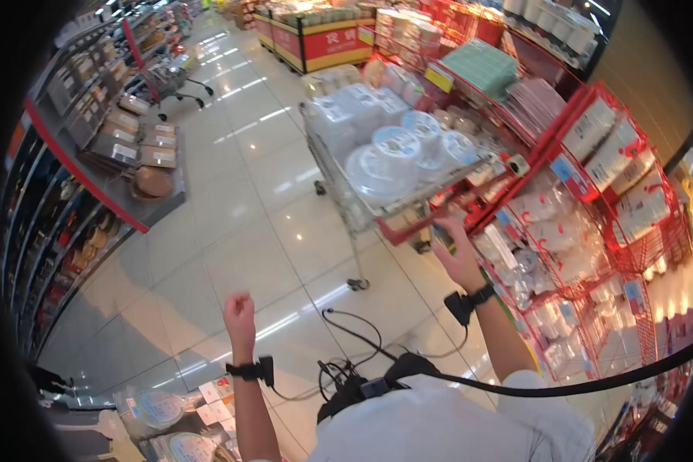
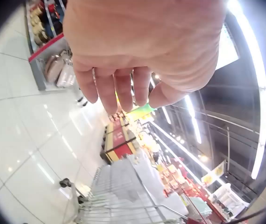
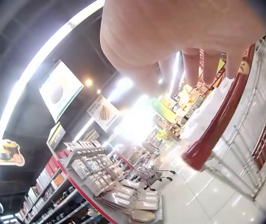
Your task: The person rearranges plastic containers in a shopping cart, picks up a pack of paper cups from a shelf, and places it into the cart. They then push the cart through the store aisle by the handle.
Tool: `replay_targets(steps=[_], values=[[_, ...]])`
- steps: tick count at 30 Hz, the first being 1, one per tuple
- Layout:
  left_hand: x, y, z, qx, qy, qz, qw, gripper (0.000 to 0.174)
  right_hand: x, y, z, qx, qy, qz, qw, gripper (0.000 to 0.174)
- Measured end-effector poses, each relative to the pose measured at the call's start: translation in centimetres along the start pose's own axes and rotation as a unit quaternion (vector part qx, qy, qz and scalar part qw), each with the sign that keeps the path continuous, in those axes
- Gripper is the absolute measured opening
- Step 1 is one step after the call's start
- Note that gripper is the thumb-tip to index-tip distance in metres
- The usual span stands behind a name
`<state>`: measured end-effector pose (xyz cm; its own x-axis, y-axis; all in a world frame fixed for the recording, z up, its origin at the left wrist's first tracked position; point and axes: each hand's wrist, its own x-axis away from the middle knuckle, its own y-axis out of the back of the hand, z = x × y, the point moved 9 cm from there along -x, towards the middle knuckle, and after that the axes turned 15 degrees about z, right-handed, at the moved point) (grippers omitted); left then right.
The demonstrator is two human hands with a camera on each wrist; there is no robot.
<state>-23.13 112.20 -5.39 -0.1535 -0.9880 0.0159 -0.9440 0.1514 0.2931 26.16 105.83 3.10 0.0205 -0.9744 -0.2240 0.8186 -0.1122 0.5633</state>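
Note:
A shopping cart (image 1: 350,219) with a red handle (image 1: 404,229) stands in front of me, loaded with clear plastic packs and round tubs (image 1: 396,142) with blue and white labels. My right hand (image 1: 460,258) is at the handle's right part, fingertips right by the bar. In the right wrist view its fingers (image 3: 210,70) reach forward beside the red handle (image 3: 221,112), not wrapped round it. My left hand (image 1: 240,317) hangs over the floor, left of the cart and away from it. Its fingers (image 2: 106,93) are loosely bent and hold nothing in the left wrist view.
Red wire racks (image 1: 593,231) with packaged goods stand close on the right. A shelf unit (image 1: 92,154) with boxed goods lines the left, and another cart (image 1: 165,81) stands beyond it. Cables (image 1: 354,339) hang before my body. Packaged tubs (image 1: 158,408) are at lower left.

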Motion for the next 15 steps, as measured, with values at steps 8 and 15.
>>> replay_targets(steps=[8, 15], values=[[13.2, 7.6, 24.5, 0.565, 0.217, 0.018, 0.796, 0.019, 1.4, -9.4, 0.5, -0.219, -0.093, 0.016, 0.971, 0.033], [21.1, 10.7, 32.5, 0.396, 0.51, -0.25, 0.721, 0.016, -1.0, -17.1, -3.9, -0.273, -0.168, 0.063, 0.945, 0.023]])
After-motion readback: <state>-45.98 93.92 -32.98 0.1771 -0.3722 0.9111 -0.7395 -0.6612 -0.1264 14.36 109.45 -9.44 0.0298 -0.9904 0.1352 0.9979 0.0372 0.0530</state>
